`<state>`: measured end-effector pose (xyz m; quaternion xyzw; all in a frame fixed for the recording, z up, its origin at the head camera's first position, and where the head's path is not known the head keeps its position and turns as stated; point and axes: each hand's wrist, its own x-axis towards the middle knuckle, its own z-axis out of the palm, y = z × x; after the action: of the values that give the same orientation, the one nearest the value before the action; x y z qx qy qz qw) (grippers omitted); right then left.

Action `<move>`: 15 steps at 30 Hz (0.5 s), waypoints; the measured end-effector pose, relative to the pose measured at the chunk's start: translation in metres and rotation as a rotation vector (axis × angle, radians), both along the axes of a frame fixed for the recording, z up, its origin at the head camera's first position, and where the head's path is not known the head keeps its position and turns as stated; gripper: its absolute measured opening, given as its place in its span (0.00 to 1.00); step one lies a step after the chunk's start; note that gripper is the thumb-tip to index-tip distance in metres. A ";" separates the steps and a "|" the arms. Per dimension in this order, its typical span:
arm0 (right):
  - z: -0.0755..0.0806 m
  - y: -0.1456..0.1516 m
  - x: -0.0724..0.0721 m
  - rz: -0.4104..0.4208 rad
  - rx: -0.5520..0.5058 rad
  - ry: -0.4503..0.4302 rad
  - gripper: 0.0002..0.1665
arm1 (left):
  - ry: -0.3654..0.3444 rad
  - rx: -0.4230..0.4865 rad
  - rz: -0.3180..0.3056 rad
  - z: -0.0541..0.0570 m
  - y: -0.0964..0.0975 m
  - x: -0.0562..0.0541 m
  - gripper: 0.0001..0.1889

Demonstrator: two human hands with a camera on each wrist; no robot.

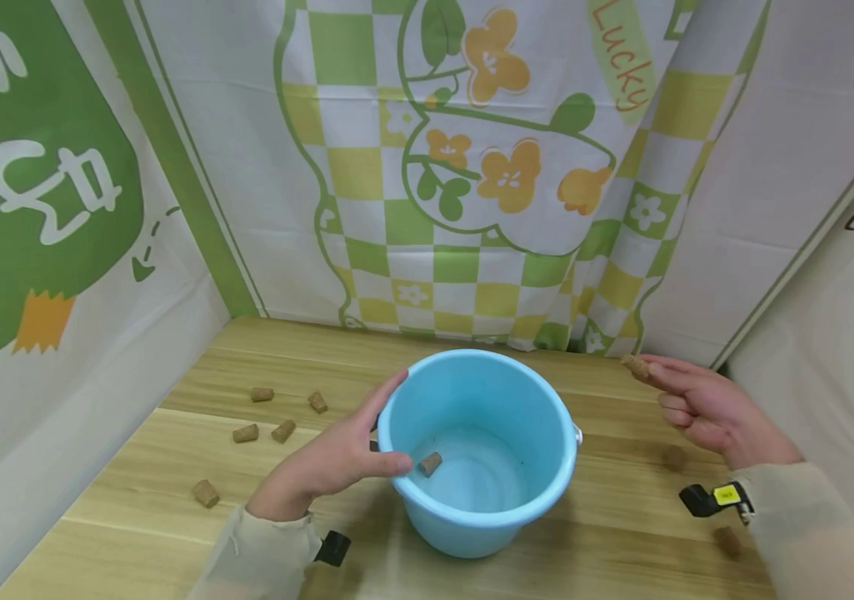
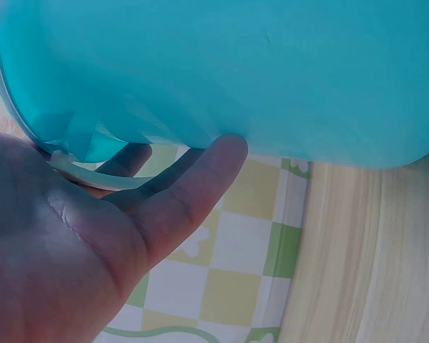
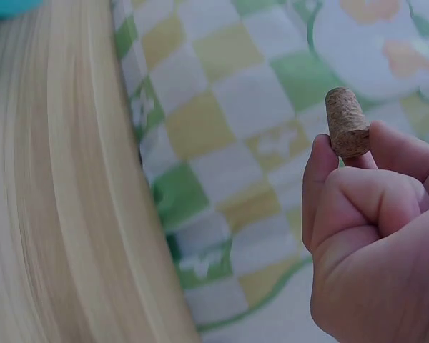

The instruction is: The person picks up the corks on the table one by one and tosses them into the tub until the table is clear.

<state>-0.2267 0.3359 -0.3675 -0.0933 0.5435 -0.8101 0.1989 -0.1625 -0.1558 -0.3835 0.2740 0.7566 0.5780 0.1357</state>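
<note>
A light blue bucket [image 1: 475, 533] stands upright on the wooden table, and one cork [image 1: 430, 463] lies on its bottom near the left wall. At the bucket's left side my left hand [image 1: 340, 458] grips the rim, thumb over the edge and fingers outside. In the left wrist view those fingers [image 2: 193, 193] lie along the bucket's outer wall, beside its pale handle [image 2: 104, 179]. My right hand [image 1: 711, 408] is raised to the right of the bucket, pinching a cork [image 3: 347, 123] between thumb and fingertips.
Several loose corks lie on the table [image 1: 134, 517] left of the bucket, among them one nearer cork [image 1: 205, 493]. Two more, a cork [image 1: 674, 457] and another cork [image 1: 728, 542], lie near my right forearm. A patterned curtain [image 1: 471, 275] hangs along the back edge.
</note>
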 end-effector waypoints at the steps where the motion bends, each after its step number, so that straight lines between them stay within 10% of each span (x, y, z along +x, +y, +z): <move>1: 0.003 -0.005 0.002 -0.005 0.017 0.000 0.18 | 0.002 0.001 -0.001 0.000 0.000 0.000 0.58; 15: 0.028 -0.058 0.020 0.110 0.080 0.076 0.17 | 0.000 -0.003 0.003 0.000 0.000 0.000 0.58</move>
<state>-0.2071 0.2776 -0.3398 -0.1458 0.5766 -0.7715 0.2260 -0.1621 -0.1562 -0.3839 0.2729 0.7579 0.5768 0.1353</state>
